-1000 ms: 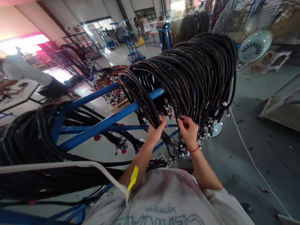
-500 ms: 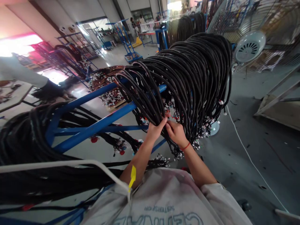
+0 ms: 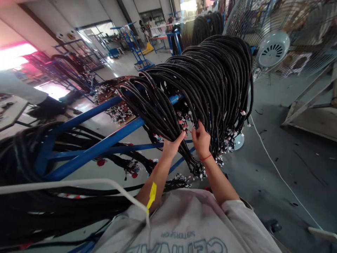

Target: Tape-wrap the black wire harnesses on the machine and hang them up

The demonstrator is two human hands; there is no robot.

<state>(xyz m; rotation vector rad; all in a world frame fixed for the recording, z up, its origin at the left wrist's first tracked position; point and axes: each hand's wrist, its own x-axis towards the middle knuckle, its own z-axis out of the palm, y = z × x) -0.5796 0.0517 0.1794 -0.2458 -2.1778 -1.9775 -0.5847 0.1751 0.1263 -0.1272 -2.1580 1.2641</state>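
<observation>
Many black-sleeved wire harnesses (image 3: 216, 66) hang doubled over the blue rack rails (image 3: 105, 140), with small white and coloured connectors at their lower ends. My left hand (image 3: 171, 147) wraps around a bundle of wire harnesses (image 3: 160, 112) at the near end of the row. Its thumb lies across the front, while the other fingers are hidden behind the bundle. A short gap to the right, my right hand (image 3: 202, 142) has its fingers curled at the hanging strands of the neighbouring harnesses. Those fingertips are partly hidden among the strands.
A large fan (image 3: 273, 48) stands at the right, near a wooden-based frame (image 3: 313, 116). A white cord (image 3: 273, 165) runs over the floor. More black harnesses (image 3: 23, 151) hang at the left. Another person's arm (image 3: 23, 88) shows at the far left.
My hands were close together at the bundle. Now my right hand has shifted right and up to the neighbouring strands, opening a gap, while my left hand stays on its bundle.
</observation>
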